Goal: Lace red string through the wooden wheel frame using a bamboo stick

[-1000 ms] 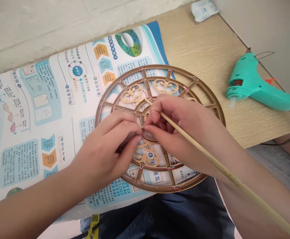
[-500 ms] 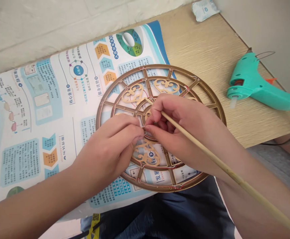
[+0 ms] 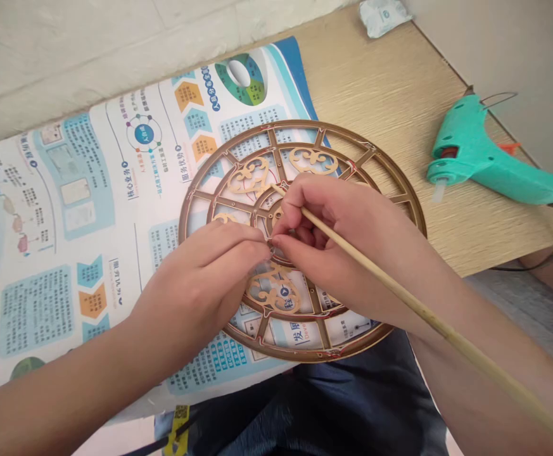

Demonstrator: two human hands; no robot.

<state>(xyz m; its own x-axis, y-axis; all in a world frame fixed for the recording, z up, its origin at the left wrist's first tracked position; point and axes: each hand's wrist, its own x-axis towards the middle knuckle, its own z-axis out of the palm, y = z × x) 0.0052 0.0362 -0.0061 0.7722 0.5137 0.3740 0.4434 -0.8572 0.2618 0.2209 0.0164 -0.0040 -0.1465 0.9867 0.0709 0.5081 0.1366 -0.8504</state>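
A round bronze-coloured lattice frame [image 3: 324, 332] with scrollwork panels and thin red and white wires along its bars lies over a printed sheet. My right hand [image 3: 343, 228] grips a long thin wooden stick [image 3: 400, 294], which slants from the frame's middle down past my right forearm. Its thumb and forefinger are also pinched together near the hub, on something too small to make out. Close beside those fingertips is my left hand [image 3: 204, 272], its fingers bent together over the left of the hub. What they hold, if anything, is hidden.
The printed sheet [image 3: 133, 253] covers the left of the wooden table [image 3: 362, 82]. To the right lies a teal hot glue gun [image 3: 457, 136], its cord running off the table edge. A small white packet [image 3: 384, 16] sits at the back near the wall.
The whole view has shifted slightly, so everything appears a little further left and up. Both hands keep the same pose at the hub, and the stick remains in my right hand.
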